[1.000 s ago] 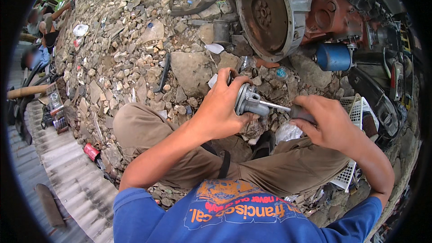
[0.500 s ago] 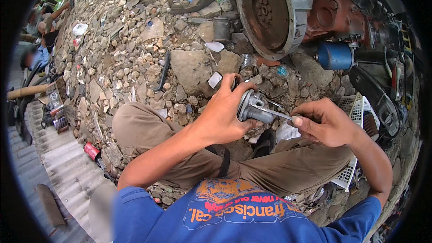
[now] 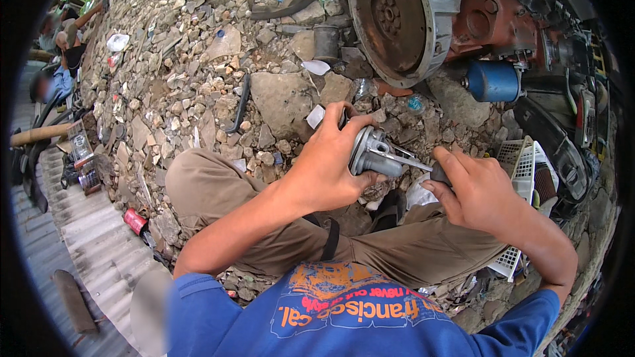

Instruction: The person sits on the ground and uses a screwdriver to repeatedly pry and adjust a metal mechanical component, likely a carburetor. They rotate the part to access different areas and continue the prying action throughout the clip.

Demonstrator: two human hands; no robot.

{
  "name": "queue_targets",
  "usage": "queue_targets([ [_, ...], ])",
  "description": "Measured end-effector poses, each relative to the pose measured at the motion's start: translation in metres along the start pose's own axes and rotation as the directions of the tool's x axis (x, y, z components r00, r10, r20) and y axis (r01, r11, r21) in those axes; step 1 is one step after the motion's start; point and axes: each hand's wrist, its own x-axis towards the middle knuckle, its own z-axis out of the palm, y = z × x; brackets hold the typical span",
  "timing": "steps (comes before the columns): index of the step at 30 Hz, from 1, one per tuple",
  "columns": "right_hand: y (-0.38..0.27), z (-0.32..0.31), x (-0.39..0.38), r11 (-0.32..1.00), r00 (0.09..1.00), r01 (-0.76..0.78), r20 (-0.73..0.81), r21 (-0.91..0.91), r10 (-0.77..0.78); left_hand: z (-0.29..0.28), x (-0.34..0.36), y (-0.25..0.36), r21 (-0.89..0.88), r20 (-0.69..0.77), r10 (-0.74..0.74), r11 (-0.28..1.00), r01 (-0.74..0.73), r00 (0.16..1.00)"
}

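Note:
My left hand [image 3: 324, 162] is closed round a grey metal pump-like part [image 3: 383, 162] with a round flange and a narrower cylindrical body, held above my lap. In my right hand [image 3: 479, 192] is a screwdriver [image 3: 417, 163] with a thin metal shaft and a dark handle gripped between thumb and fingers. The shaft points left, its tip at the side of the metal part; exactly where the tip sits is too small to tell. A second thin metal piece shows just behind the shaft.
A large engine with a round flywheel [image 3: 387, 16] and a blue canister filter [image 3: 493, 82] lies at the far right. Beside my right knee stands a white plastic basket [image 3: 522, 168]. Stones and rubble [image 3: 178, 86] cover the ground; corrugated sheet [image 3: 99, 225] lies at left.
My right hand has turned over, its knuckles now more upward, and shifted slightly. The screwdriver's dark handle has come into sight. My left hand and the metal part have barely moved.

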Motion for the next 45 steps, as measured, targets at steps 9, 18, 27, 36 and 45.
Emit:
queue_targets([
  [9, 0.014, -0.016, 0.014, 0.316, 0.666, -0.736, 0.725, 0.599, 0.176, 0.012, -0.001, -0.003, -0.021, 0.004, -0.04, 0.999, 0.04, 0.999],
  [18, 0.017, 0.001, 0.018, 0.811, 0.965, -0.248, 0.06, 0.529, 0.255, -0.006, 0.032, -0.009, -0.031, -0.109, -0.03, 0.999, 0.026, 0.994],
  [27, 0.059, 0.018, 0.04, 0.832, 0.892, -0.008, -0.372, 0.555, 0.257, -0.045, 0.046, -0.016, -0.523, 0.002, -0.286, 0.816, 0.245, 0.958],
  [36, 0.055, 0.037, 0.056, 0.714, 0.926, 0.19, -0.364, 0.674, 0.098, -0.028, 0.05, -0.003, -0.862, 0.165, -0.151, 0.458, 0.217, 0.975],
  [45, 0.042, 0.038, 0.049, 0.582, 0.896, 0.058, -0.3, 0.811, 0.328, -0.035, 0.064, 0.008, -0.92, 0.094, -0.276, 0.343, 0.19, 0.956],
])
